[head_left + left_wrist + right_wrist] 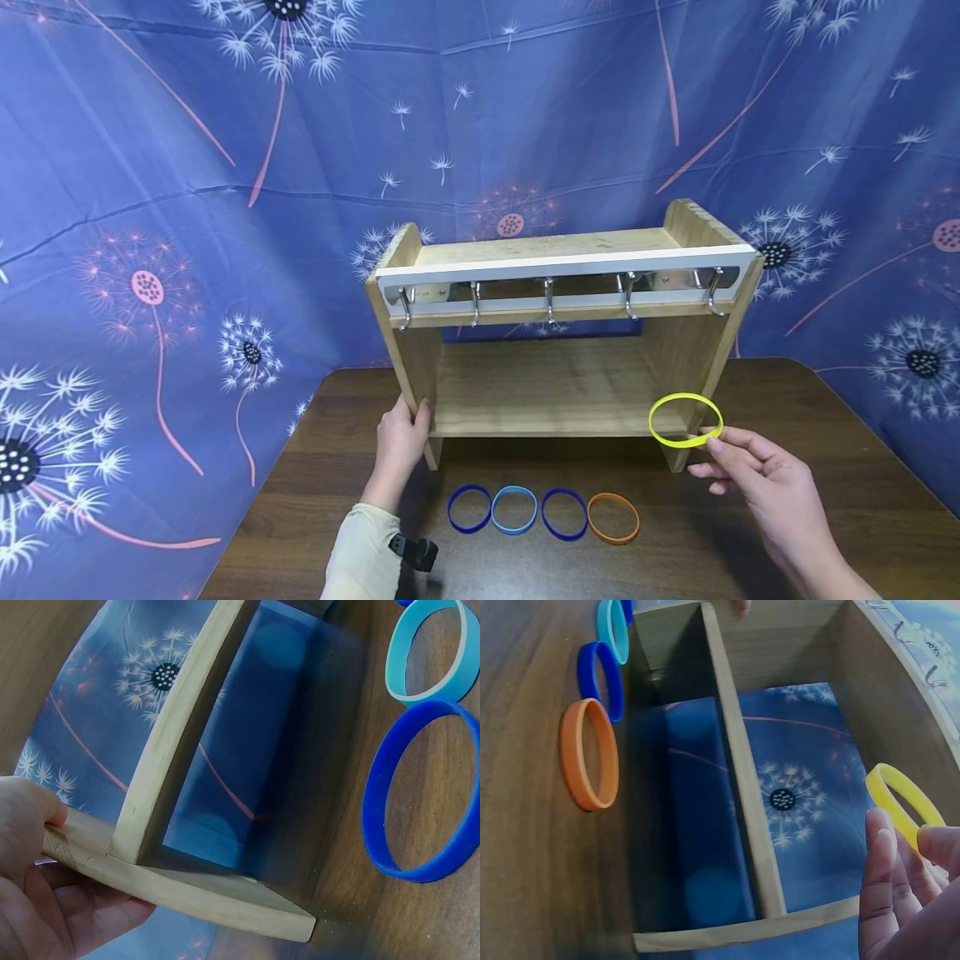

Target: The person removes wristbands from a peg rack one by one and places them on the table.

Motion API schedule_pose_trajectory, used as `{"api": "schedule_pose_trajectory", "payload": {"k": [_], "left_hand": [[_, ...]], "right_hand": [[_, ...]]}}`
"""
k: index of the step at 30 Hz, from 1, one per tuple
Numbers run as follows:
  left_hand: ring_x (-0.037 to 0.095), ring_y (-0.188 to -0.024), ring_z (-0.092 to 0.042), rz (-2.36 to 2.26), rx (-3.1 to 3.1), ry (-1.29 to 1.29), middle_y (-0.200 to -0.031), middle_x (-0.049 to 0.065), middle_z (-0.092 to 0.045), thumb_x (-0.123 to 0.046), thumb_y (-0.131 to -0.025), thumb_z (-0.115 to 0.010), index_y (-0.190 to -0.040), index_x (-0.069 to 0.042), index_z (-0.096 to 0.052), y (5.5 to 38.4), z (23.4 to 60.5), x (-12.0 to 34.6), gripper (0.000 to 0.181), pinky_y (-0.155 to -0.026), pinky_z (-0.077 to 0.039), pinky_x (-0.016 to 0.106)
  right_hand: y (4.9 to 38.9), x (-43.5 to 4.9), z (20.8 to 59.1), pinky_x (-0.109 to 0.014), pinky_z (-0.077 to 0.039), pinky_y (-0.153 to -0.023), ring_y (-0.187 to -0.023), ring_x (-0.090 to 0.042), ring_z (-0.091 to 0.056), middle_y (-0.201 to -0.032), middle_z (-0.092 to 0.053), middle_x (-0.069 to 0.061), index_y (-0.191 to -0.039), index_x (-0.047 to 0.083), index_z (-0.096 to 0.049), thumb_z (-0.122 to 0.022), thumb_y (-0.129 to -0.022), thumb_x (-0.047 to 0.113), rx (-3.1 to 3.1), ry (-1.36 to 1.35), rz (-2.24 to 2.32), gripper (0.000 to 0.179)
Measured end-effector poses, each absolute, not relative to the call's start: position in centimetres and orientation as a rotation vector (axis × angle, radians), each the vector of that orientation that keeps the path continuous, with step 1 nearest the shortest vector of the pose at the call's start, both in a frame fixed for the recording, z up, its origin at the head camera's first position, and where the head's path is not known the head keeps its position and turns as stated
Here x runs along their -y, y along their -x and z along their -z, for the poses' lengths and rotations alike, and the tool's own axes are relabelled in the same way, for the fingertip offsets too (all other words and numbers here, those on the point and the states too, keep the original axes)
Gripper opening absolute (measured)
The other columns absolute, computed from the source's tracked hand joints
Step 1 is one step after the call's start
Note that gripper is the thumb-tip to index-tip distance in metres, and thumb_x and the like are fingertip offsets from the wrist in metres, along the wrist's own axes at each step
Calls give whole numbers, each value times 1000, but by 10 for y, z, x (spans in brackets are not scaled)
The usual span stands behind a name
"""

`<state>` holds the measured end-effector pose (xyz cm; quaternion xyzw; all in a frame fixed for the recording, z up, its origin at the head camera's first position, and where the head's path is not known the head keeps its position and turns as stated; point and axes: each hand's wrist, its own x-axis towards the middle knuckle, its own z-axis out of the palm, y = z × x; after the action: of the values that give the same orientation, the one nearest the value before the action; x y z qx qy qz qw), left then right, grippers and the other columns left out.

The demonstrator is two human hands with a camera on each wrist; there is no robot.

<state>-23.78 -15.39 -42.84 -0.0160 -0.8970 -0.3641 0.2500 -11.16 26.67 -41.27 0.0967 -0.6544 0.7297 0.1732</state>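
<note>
A yellow wristband [686, 444] is pinched between the thumb and fingers of my right hand [772, 492], raised in front of the right leg of a wooden shelf [540, 421]. My left hand [401, 442] grips the shelf's left side panel [187, 889], thumb on the inner face and fingers outside. Along the shelf's top front runs a white rail [570, 265] with several metal hooks [550, 300]. On the table before the shelf lie a dark blue wristband [371, 817], a light blue wristband [514, 531], another dark blue wristband [585, 671] and an orange wristband [613, 542] in a row.
The shelf stands on a dark brown wooden table [300, 517]. Behind it hangs a blue cloth [600, 100] with a dandelion print. A black strap device [414, 552] sits on the left sleeve [363, 550], close by the row of wristbands.
</note>
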Motion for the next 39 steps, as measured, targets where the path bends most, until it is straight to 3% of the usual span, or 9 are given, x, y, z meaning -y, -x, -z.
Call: {"api": "schedule_pose_trajectory", "payload": {"k": [18,29,39], "left_hand": [[42,-68,-64,991,2430,49,-69,15,-65,-23,-94,-60,-86,-8,-58,236,427,153,18,-63,-48,54],[40,-66,-63,989,2432,48,-67,13,-65,-23,-95,-60,-85,-8,-58,236,426,152,17,-63,-49,54],[41,-69,-64,987,2436,42,-69,13,-65,-23,-95,-60,-86,-8,-58,236,426,152,17,-65,-49,54]], "right_hand": [[107,-280,444,-29,-53,-58,-74,-16,-71,-95,-73,7,-104,20,-70,-57,-99,9,2333,40,-1968,18],[105,-286,463,-31,-54,-59,-74,-19,-71,-94,-73,3,-107,8,-65,-55,-100,14,2495,34,-2025,13],[104,-291,472,-32,-55,-61,-72,-18,-70,-93,-73,4,-113,-7,-60,-55,-100,16,2614,51,-2040,27]]}}
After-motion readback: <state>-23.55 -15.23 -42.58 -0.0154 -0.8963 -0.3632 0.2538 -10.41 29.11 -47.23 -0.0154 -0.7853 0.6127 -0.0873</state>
